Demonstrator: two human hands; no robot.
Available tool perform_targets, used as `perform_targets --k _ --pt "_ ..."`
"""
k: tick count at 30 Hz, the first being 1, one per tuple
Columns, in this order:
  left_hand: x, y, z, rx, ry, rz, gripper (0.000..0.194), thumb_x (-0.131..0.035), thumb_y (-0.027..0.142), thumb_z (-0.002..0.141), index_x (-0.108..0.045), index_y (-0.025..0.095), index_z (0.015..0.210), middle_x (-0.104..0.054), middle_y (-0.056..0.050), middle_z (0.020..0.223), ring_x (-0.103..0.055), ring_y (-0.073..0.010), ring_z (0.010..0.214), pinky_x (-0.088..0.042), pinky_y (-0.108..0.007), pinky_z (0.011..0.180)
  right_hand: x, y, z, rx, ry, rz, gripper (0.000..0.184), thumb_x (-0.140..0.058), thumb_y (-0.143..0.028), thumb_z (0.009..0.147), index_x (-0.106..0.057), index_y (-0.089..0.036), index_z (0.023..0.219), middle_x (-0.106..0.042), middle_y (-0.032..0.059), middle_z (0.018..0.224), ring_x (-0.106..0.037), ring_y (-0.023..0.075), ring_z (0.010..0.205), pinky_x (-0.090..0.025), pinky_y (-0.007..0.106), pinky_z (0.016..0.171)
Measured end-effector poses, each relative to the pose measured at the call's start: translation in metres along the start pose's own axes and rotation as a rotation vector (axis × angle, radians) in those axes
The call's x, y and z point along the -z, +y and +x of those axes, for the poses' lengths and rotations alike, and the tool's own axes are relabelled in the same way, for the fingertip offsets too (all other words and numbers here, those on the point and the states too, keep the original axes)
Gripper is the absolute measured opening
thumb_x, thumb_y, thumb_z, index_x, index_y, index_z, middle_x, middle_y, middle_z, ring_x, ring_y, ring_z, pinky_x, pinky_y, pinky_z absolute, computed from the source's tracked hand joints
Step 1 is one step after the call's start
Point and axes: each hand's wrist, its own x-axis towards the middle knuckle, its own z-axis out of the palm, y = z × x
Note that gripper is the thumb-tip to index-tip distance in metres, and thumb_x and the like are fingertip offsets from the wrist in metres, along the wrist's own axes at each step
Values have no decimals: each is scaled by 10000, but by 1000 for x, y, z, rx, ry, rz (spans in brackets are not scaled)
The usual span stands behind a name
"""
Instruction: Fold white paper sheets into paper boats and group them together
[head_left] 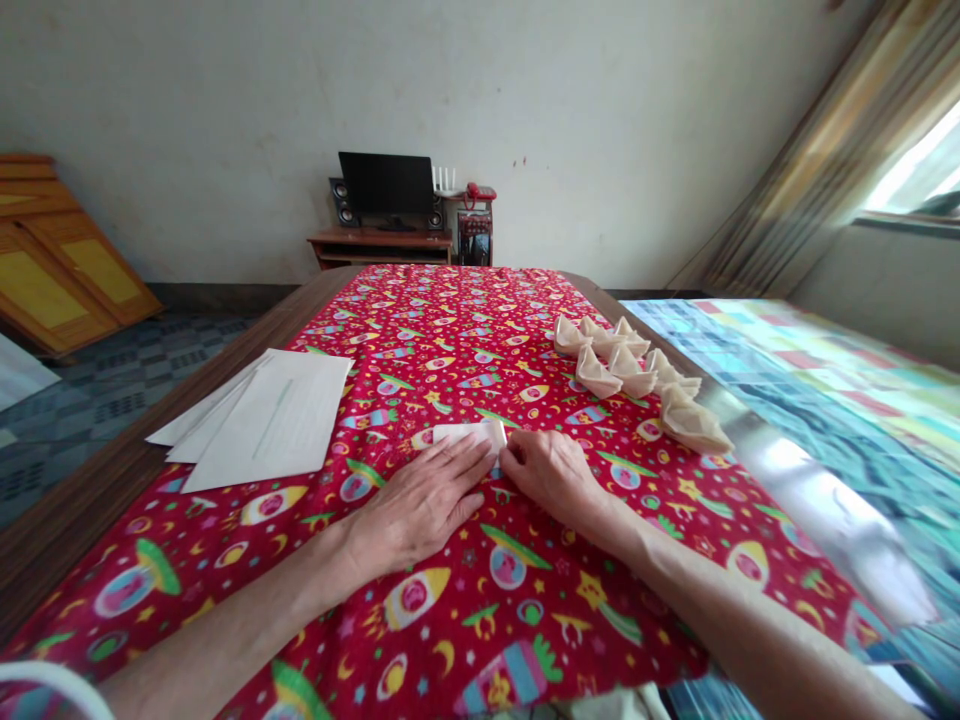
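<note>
A small folded piece of white paper point(459, 431) lies flat on the red patterned cloth point(450, 340). Across it rests my left hand point(427, 495), fingers stretched out and pressing its near side. My right hand point(551, 472) is closed at the paper's right end, where a corner stands slightly raised; its fingertips pinch that edge. Part of the paper is hidden under my fingers. Off to the left are several loose white sheets point(292, 410) in an overlapping pile. To the right sit several folded paper boat-like shapes point(694, 420) in a cluster.
The wooden table edge point(247, 322) shows along the left of the cloth. At the far end stands a desk point(375, 240) with a black monitor point(386, 185) and a red telephone point(480, 191). A bed with a patterned cover point(847, 420) is on the right.
</note>
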Motion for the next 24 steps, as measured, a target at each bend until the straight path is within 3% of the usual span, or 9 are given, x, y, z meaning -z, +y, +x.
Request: perform_targets --k 4,7,9,11,17,24 --pt "1 0 1 -7 5 -10 464 -387 316 961 -345 177 1402 -369 -92 1458 -296 -213 1367 -283 -409 1124 0 0 -7 76 82 -16 211 -466 -310 893 -630 -196 829 -666 40 686 -598 163 607 -315 252 505" --pt "2 1 1 3 -6 -33 445 -380 308 962 -368 175 1387 -367 -90 1460 -296 -216 1367 -289 -423 1121 1 -4 -17 332 191 -17 222 -445 -172 886 -610 -143 1032 -683 108 939 -623 214 858 -464 291 678" --pt "2 2 1 17 -5 -40 440 -378 306 961 -378 166 1378 -375 -95 1455 -301 -219 1365 -294 -430 1117 1 -7 -24 536 232 24 291 -427 -129 881 -572 -101 1132 -646 153 1099 -584 243 1036 -482 351 845" --pt "3 3 1 34 2 -32 447 -384 316 959 -380 152 1375 -392 -102 1443 -314 -217 1359 -298 -424 1114 -1 -8 -30 640 216 93 323 -412 -124 886 -541 -82 1178 -611 177 1175 -548 248 1126 -460 398 944" --pt "7 -2 -8 25 -72 41 483 -364 324 964 -296 190 1423 -309 -42 1491 -262 -181 1381 -232 -376 1136 -1 2 -32 659 130 183 328 -375 -116 905 -522 -77 1196 -599 184 1200 -538 235 1168 -450 397 997" --pt "12 -13 -25 27 -77 78 444 -339 319 972 -327 252 1411 -364 1 1463 -302 -151 1363 -191 -366 1147 5 12 -33 662 122 130 297 -350 -77 892 -584 -110 1073 -661 147 1075 -593 217 1088 -490 356 953"
